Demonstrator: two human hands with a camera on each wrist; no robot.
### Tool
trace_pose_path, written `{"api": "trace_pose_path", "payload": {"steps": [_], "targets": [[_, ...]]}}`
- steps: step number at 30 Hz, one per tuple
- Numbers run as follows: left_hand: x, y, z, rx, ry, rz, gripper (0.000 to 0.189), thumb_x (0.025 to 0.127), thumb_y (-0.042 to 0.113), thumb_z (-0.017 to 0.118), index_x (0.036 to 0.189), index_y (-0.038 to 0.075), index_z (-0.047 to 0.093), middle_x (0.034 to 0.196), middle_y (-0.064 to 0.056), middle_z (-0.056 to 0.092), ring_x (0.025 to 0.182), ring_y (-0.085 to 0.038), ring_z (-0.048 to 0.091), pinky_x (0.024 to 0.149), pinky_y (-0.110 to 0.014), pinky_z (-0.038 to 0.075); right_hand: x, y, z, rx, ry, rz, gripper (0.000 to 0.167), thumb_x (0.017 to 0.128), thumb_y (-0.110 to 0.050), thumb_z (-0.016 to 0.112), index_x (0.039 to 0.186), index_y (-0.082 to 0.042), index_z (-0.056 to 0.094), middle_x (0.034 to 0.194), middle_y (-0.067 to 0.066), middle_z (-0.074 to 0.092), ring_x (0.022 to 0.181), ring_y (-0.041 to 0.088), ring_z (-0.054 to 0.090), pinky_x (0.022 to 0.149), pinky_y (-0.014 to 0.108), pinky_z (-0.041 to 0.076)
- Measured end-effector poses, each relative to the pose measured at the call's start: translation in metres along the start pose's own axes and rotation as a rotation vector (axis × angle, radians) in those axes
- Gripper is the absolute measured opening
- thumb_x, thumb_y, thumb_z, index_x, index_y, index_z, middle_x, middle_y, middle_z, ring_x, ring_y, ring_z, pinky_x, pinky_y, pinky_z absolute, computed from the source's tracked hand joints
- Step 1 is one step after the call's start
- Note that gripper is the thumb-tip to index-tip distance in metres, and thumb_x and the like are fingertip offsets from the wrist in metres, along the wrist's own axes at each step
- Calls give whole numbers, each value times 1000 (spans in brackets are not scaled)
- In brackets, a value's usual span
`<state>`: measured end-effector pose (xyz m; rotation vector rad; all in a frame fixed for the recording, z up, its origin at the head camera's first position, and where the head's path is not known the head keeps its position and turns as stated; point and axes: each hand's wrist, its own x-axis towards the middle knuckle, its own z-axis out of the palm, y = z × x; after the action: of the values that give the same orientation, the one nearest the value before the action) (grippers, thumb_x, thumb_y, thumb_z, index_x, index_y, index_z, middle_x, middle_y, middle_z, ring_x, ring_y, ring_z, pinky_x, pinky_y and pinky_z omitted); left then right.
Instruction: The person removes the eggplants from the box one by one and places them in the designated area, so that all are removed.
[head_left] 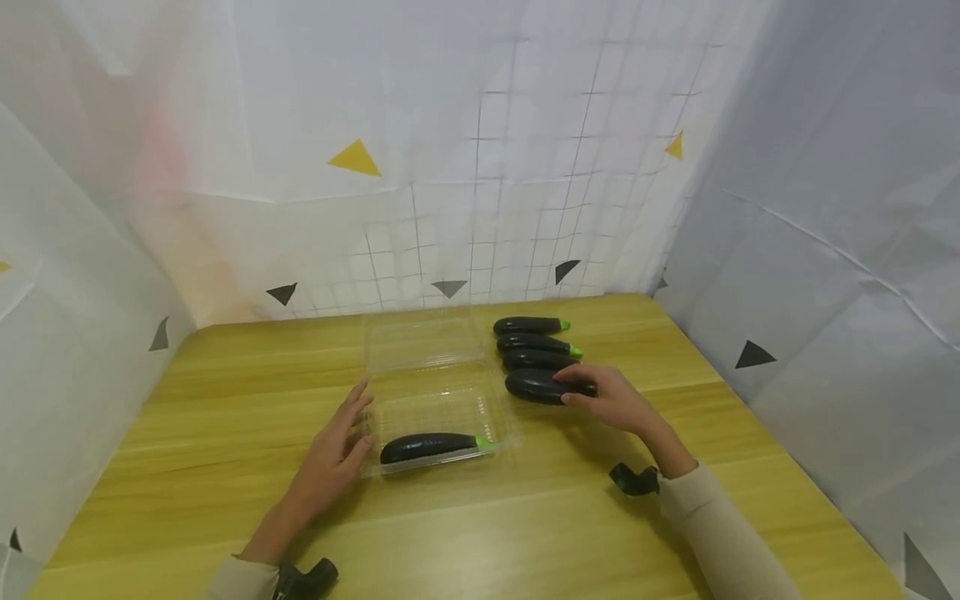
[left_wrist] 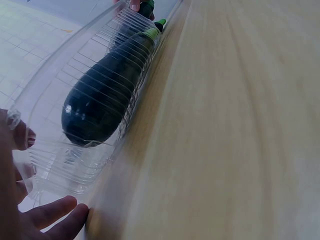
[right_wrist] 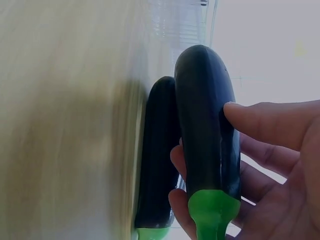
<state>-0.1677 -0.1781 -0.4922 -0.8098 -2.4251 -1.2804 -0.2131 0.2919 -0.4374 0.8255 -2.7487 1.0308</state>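
Note:
My right hand (head_left: 611, 402) grips a dark eggplant (right_wrist: 205, 120) with a green stem end, the thumb on one side and fingers curled round the other. In the right wrist view it is raised off the table. Behind it, three more eggplants (head_left: 531, 325) lie in a row on the table. A clear plastic box (left_wrist: 45, 75) stands with its hinged lid (head_left: 422, 336) laid back. Along the near side of the box lies one eggplant (head_left: 427, 447). My left hand (head_left: 335, 452) rests at the box's left edge, fingers spread and loosely bent against its side.
The wooden table (head_left: 480, 533) ends at a white back wall (head_left: 420, 100) with grid lines and coloured triangles. White side sheets (head_left: 825, 250) rise on the left and right. A dark wrist device (head_left: 633, 480) sits on each arm near the sleeve.

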Motion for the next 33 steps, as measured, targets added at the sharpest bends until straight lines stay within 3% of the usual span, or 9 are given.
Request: {"api": "trace_pose_path", "payload": {"steps": [17, 26, 33], "targets": [[-1, 1, 0, -4, -1, -10, 65, 99, -7, 58, 159, 7, 39, 170, -1, 23, 132, -44, 54, 96, -57, 53, 1, 15, 7, 15, -63, -11, 28, 96, -9, 75, 124, -5, 72, 123, 8, 72, 116, 30, 65, 98, 53, 51], [0, 3, -1, -17, -6, -2, 66, 99, -8, 58, 160, 7, 37, 170, -4, 23, 132, -46, 53, 96, -57, 53, 0, 16, 9, 10, -73, 6, 27, 95, -8, 75, 122, -5, 72, 121, 8, 72, 115, 30, 65, 98, 55, 50], [0, 2, -2, -8, -13, -10, 67, 99, -6, 57, 161, 9, 36, 170, -13, 25, 133, -45, 53, 96, -57, 53, 1, 18, 10, 1, -82, 27, 27, 95, -8, 75, 122, -8, 73, 121, 6, 72, 114, 28, 65, 98, 54, 50]]}}
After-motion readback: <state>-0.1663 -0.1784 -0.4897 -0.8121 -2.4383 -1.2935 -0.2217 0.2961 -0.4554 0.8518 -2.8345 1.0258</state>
